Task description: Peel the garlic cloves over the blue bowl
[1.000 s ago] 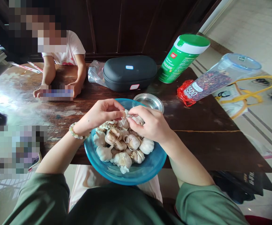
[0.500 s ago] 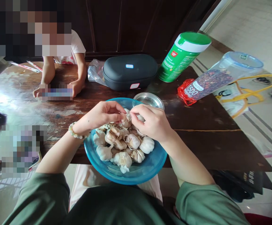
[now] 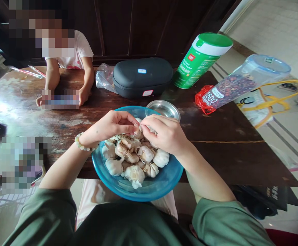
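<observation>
A blue bowl (image 3: 138, 195) full of whole garlic bulbs (image 3: 134, 174) rests at the table's front edge, over my lap. Above its far part, my left hand (image 3: 116, 124) pinches a garlic bulb (image 3: 138, 131) between thumb and fingers. My right hand (image 3: 164, 131) meets it from the right, thumb and index finger pressed together at the top of the same bulb. Whatever small piece lies between those right fingertips is too small to make out. Just behind the bowl stands a round metal dish (image 3: 165, 108), partly covered by my right hand.
A black case (image 3: 142, 77) and a plastic bag (image 3: 104, 78) lie behind the bowl. A green canister (image 3: 201, 61) and a clear jar (image 3: 238, 83) stand at the back right. Across the table (image 3: 228, 160), at the left, a person (image 3: 83, 51) holds a blurred device.
My right fingers have shifted slightly left, closing in on the bulb and my left fingertips. My left hand has barely moved.
</observation>
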The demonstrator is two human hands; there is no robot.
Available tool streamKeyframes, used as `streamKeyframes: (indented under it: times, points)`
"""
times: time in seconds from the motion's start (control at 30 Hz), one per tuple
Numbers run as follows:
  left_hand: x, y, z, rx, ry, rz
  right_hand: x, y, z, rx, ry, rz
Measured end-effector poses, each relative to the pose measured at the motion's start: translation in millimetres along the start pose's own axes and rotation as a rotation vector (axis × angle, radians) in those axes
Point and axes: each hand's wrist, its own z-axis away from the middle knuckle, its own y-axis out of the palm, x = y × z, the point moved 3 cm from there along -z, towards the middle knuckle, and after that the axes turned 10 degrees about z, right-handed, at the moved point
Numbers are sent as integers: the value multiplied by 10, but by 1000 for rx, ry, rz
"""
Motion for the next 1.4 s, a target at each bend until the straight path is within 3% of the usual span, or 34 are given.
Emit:
streamKeyframes:
  times: [0.33, 0.5, 0.73, 0.93, 1.2, 1.4]
  points:
    - [-37, -22, -5, -25, 62, -102, -10, -2, -1, -12, 30, -70]
    - [-42, -2, -3, 31, 70, -342, -6, 9, 4, 35, 13, -89]
    - [-66, 26, -5, 102, 94, -452, 13, 15, -2, 73, -20, -94]
    - [-53, 83, 26, 177, 98, -490, 42, 11, -9, 103, -39, -58]
    - [-16, 126, 45, 59, 115, -435, 58, 5, -3, 85, -50, -157]
    - [-91, 152, 85, 146, 179, -555, 8, -26, -8, 34, 10, -207]
